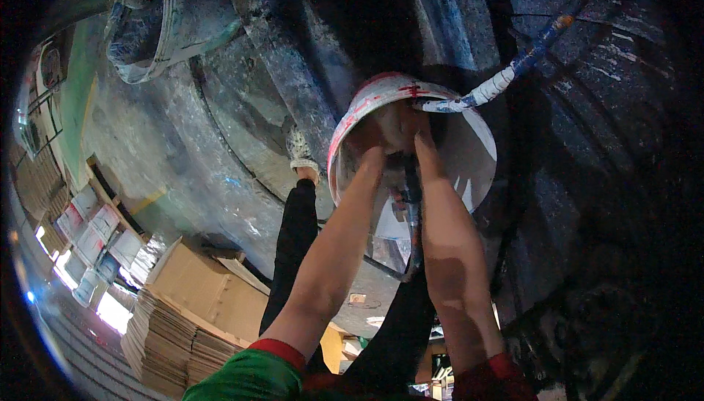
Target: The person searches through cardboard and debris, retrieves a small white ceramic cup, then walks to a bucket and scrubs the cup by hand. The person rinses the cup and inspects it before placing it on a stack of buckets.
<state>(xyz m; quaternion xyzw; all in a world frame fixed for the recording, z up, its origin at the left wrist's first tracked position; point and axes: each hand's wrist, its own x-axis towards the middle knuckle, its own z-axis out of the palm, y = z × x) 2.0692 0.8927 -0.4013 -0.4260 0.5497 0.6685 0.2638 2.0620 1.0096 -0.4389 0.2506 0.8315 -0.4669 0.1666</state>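
Note:
A white bucket [473, 144] with a red-stained rim is in front of me, and both my forearms reach into it. My left hand [369, 135] is deep inside on the left. Beside it, close together, is my right hand [420, 128]. Shadow hides the fingers of both, so what they hold, if anything, does not show. A paint-crusted hose or pipe [490, 88], wrapped in white near its end, comes from the upper right and meets the bucket's rim. Between my forearms runs a dark, bent tube [413, 214], partly hidden.
Another paint-stained bucket [158, 41] is at the upper left. Flat cardboard [176, 335] is stacked at the lower left. My shoe [300, 148] rests on the stained grey floor [220, 181], where a dark cable [213, 118] lies. Dark, shadowed machinery [587, 327] is at the right.

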